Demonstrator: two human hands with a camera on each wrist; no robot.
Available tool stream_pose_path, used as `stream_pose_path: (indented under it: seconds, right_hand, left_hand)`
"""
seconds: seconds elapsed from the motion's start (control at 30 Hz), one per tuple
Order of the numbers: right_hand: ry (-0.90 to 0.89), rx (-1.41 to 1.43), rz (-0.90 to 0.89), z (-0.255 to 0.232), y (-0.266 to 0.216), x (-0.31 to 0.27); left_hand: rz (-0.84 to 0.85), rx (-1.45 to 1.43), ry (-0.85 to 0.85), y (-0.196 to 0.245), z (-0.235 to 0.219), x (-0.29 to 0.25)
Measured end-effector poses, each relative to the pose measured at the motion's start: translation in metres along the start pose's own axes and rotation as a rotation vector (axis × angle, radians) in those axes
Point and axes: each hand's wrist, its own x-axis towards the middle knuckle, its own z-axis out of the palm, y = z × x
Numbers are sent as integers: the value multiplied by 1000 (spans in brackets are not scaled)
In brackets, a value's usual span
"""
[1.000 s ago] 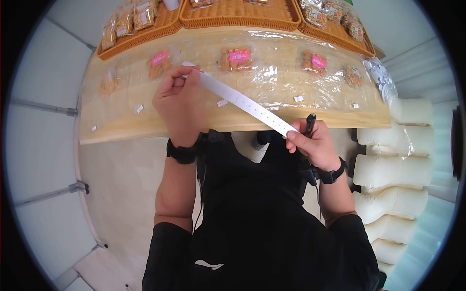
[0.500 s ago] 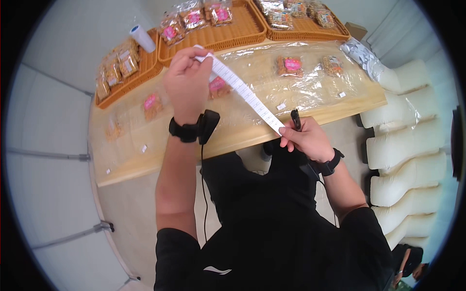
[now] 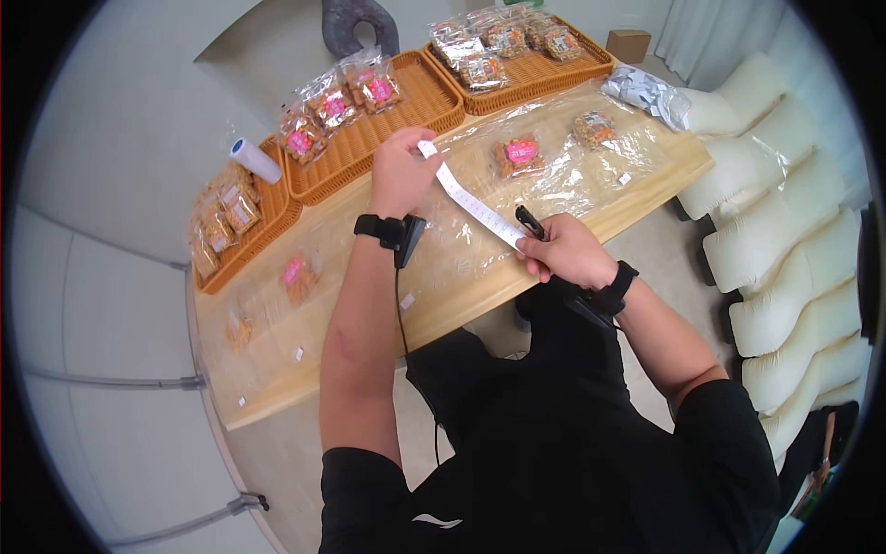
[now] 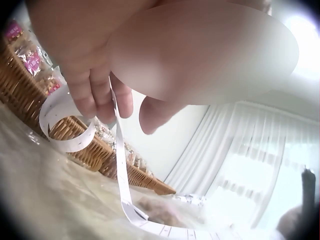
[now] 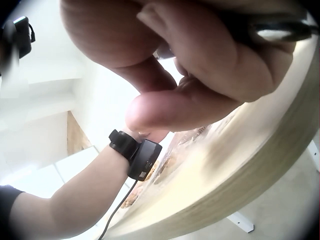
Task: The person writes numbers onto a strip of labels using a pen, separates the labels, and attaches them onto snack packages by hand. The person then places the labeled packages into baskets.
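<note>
A white paper strip of labels (image 3: 478,210) with small printed marks runs between the two hands above the table. My left hand (image 3: 403,175) pinches its upper end, and a loose loop of the strip (image 4: 70,142) curls out past the fingers in the left wrist view. Lower down, my right hand (image 3: 577,254) grips the other end between thumb and fingers. A black pen (image 3: 529,222) is tucked into that same hand and sticks up from it. Beyond the strip lie a snack packet with a pink label (image 3: 519,155) and a brown snack packet (image 3: 593,129).
A clear plastic sheet (image 3: 369,268) covers the wooden table (image 3: 323,388). More packets (image 3: 297,277) and small white labels (image 3: 407,301) lie on it. Wicker trays (image 3: 314,189) of bagged snacks line the back, with a white roll (image 3: 256,161). Cream padded seats (image 3: 757,249) stand at right.
The head view has turned, so the table appears tilted and more trays show. The hands have come closer together, and the stretch of strip between them is shorter and more curved.
</note>
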Motion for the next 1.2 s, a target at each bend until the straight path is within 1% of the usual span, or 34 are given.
stream_pose_path:
  seconds: [0.03,0.1,0.13,0.2,0.23,0.3,0.37,0.43,0.47,0.53,0.67,0.73,0.83,1.03,1.2]
  right_hand:
    - [7,5,1,-1,0,1]
    - [19,-28,-13,-3,0,4]
    - [32,-12,-20,-3,-1,5]
    - [42,-67,2,-5,-5,8]
    - [61,-47,-4,-6,-8,8]
    - [34,-80,5,-6,-15,8]
    - [33,-79,5,-6,-16,12]
    - [21,-92,8,-5,-16,17]
    - [12,-94,18,-5,-16,21]
    - [1,-102,26,-5,-17,24]
    - [4,-120,39,-6,-18,25]
    - [5,-124,52,-7,-16,24]
    - [-30,-132,59,-10,-12,22]
    - [-84,-86,105,-18,-12,18]
    - [-106,-58,103,-19,-9,19]
  left_hand:
    - [5,-2,-8,-2,1,-2]
    - [100,133,-60,-5,0,-4]
    - [117,138,-73,-6,-3,-6]
    - [234,297,67,4,-8,-12]
    - [258,298,51,8,-9,-15]
    - [144,382,125,24,-17,-24]
    - [127,387,88,35,-16,-38]
    - [336,256,-155,39,-10,-55]
    - [332,257,-153,40,-5,-64]
    - [476,184,-323,43,7,-79]
    - [431,137,-362,46,15,-92]
    - [396,145,-415,44,15,-92]
    - [342,140,-451,40,17,-95]
    - [377,176,-465,47,16,-96]
    - [371,181,-465,48,15,-97]
